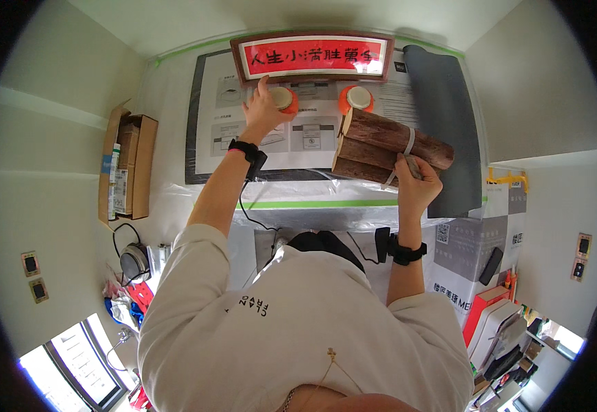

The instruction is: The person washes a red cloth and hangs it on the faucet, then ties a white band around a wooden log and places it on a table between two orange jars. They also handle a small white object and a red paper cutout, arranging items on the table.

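Note:
My left hand (pixel 264 114) is at the left orange jar (pixel 294 102), which has a cream lid. Its thumb lies along the near side and the fingers spread past the left side. A second orange jar (pixel 343 103) with a similar lid stands to the right, behind the log bundle. My right hand (pixel 417 181) grips the near right part of a bundle of brown logs (pixel 370 135), bound with pale straps. The bundle is slanted, cut ends toward the left. Behind the jars stands a dark-framed red panel (pixel 311 55) bearing brush writing.
A printed sheet (pixel 267 165) covers much of the plastic-wrapped table, with a dark grey mat (pixel 445 129) curling at right. An open cardboard box (pixel 144 170) stands at left. Green tape (pixel 324 204) marks the front edge. A black phone (pixel 491 266) lies at lower right.

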The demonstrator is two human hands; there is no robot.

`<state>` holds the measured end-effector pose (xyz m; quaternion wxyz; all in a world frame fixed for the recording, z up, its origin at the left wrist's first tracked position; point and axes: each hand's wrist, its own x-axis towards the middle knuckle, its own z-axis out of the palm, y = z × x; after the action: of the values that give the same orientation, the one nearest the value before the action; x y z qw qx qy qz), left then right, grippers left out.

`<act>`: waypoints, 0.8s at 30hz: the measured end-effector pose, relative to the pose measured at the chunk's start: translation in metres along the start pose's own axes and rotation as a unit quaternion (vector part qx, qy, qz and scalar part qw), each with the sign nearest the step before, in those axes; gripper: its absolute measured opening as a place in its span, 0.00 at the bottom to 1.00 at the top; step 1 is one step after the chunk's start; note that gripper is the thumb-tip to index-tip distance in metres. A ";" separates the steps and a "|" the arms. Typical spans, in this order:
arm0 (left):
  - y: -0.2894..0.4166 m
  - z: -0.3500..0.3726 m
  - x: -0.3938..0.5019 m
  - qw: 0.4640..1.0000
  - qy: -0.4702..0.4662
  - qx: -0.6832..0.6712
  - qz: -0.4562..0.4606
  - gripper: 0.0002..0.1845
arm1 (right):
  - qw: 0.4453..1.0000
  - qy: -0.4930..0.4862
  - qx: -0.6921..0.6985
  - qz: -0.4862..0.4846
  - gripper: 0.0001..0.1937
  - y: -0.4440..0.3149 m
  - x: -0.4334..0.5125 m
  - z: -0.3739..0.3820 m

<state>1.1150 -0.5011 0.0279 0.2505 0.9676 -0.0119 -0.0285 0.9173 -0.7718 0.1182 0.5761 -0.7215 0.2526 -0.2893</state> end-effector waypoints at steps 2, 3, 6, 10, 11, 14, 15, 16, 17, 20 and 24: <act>-0.001 0.002 -0.002 1.000 0.010 -0.010 0.004 0.63 | 1.000 -0.009 -0.020 0.004 0.10 0.002 0.004 0.004; -0.001 0.002 -0.002 1.000 0.007 -0.010 -0.002 0.63 | 0.999 -0.012 -0.031 -0.002 0.10 0.003 0.005 0.007; -0.002 0.004 0.000 1.000 -0.002 -0.019 -0.010 0.62 | 0.999 -0.016 -0.038 -0.012 0.11 0.005 0.005 0.015; -0.019 0.003 0.004 0.997 0.018 -0.064 0.034 0.62 | 0.999 -0.028 -0.041 -0.012 0.11 0.005 0.005 0.024; -0.027 0.000 0.005 0.995 0.020 -0.091 0.039 0.62 | 0.998 -0.034 -0.042 -0.015 0.11 0.004 0.004 0.025; -0.056 -0.016 0.008 0.989 0.039 -0.136 0.051 0.62 | 0.997 -0.051 -0.055 -0.012 0.11 0.003 0.002 0.028; -0.067 -0.024 0.009 0.986 0.050 -0.146 0.059 0.62 | 0.996 -0.052 -0.068 -0.011 0.11 0.003 0.001 0.029; -0.077 -0.033 0.012 0.988 0.024 -0.148 0.030 0.62 | 0.997 -0.058 -0.054 -0.005 0.11 0.003 -0.001 0.030; -0.086 -0.039 0.012 0.988 0.034 -0.144 0.048 0.62 | 0.997 -0.059 -0.047 -0.002 0.11 0.003 -0.002 0.032; -0.113 -0.057 0.014 0.993 0.015 -0.113 0.024 0.63 | 0.996 -0.054 -0.068 -0.019 0.11 0.003 -0.006 0.036; -0.136 -0.057 0.019 0.992 0.014 -0.115 0.047 0.62 | 0.996 -0.068 -0.057 -0.008 0.10 0.000 -0.010 0.042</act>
<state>1.1386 -0.3552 0.0105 0.3611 0.9311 -0.0505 -0.0046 0.9396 -0.7362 0.1098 0.5476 -0.7730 0.2233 -0.2296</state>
